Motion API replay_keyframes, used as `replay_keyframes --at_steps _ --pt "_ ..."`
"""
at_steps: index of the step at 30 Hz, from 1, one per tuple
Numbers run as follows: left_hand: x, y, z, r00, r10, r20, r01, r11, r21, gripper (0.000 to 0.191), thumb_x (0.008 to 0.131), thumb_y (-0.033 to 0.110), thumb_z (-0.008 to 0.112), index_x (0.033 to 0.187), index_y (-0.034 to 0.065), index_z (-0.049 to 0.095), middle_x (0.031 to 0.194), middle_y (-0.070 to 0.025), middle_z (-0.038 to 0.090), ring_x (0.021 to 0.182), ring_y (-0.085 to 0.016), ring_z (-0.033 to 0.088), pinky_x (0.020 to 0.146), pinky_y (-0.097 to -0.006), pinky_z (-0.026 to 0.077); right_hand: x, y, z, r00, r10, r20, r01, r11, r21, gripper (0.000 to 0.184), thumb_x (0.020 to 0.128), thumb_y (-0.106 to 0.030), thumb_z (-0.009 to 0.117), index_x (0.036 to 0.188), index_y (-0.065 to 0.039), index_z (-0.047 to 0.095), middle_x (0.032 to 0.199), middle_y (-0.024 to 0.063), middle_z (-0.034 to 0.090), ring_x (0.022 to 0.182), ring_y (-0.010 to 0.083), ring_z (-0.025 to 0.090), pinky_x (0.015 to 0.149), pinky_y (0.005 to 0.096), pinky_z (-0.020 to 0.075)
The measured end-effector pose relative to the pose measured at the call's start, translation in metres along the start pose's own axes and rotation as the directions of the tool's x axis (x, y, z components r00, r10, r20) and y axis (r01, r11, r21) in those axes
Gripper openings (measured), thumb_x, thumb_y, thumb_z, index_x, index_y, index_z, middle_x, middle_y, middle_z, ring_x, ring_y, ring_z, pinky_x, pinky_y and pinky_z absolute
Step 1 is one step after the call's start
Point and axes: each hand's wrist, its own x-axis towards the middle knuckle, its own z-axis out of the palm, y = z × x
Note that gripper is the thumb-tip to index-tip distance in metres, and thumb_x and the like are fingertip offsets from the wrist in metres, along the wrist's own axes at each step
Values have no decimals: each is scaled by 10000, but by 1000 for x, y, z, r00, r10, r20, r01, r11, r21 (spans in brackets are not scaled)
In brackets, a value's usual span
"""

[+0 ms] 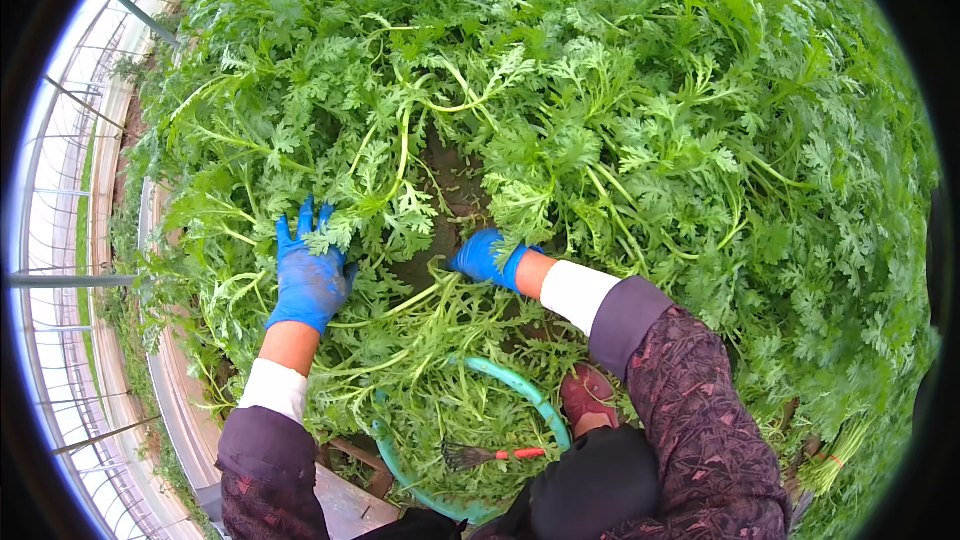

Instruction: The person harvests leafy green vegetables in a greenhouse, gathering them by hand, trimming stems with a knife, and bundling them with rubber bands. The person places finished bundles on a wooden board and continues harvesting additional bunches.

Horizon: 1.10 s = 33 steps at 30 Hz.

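Note:
My left hand (309, 274), in a blue glove, has its fingers spread among the leaves of garland chrysanthemum plants (360, 187). No stem shows gripped in it. My right hand (487, 261), also gloved in blue, reaches low beside a patch of bare soil (450, 180). Its fingertips are hidden, so whether they hold a stem cannot be seen. Cut or bent stems (420, 300) lie between the two hands. Just below them, a round green-rimmed tub (517, 382) holds loose greens (442, 405). On those greens rests a small red-handled tool (517, 454) with a dark, fanned head.
Dense greens (750, 90) fill the far side and right. A banded bundle of stems (832, 457) lies at lower right. My red shoe (587, 394) stands beside the tub. Along the left run a bed edging board (176, 405) and the greenhouse frame (71, 281).

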Motion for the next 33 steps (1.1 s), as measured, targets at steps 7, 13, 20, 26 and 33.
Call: replay_keyframes --at_steps 7,13,20,26,33 --pt "-71 89 -41 866 236 -441 -392 869 -304 512 845 244 624 1332 136 510 1234 -120 542 1192 -316 485 1100 -525 254 10 -2 7 978 74 -197 -70 997 25 180 773 -150 624 937 -92 669 767 146 670 708 340 667 602 462 521" --pt "-92 162 -13 941 329 -73 -335 886 -320 547 858 413 608 1295 91 543 1308 -216 513 1253 -338 461 1079 -552 265 4 8 -25 988 130 81 -143 973 184 224 757 -167 620 939 -66 702 880 210 678 818 385 666 721 471 537" --pt "-112 143 30 970 234 -70 -243 888 -391 616 847 449 617 1294 38 518 1325 -229 503 1212 -365 495 999 -518 381 -28 17 -71 986 105 129 -137 954 267 267 793 -244 635 1021 -115 685 883 166 683 822 385 655 721 480 522" --pt "-120 149 29 971 234 42 -179 837 -517 620 843 401 629 1321 30 490 1362 -213 470 1178 -356 506 946 -497 424 -21 -10 -13 993 15 117 -42 972 232 294 759 -160 656 1040 -75 672 913 192 673 830 396 652 720 476 530" --pt "-138 168 19 943 312 -114 -331 855 -400 614 836 386 624 1307 12 502 1396 -210 422 1307 -344 383 1099 -567 217 -10 -17 8 996 87 -19 -72 908 413 271 813 -212 628 1037 -65 665 923 208 670 858 392 658 736 481 532"
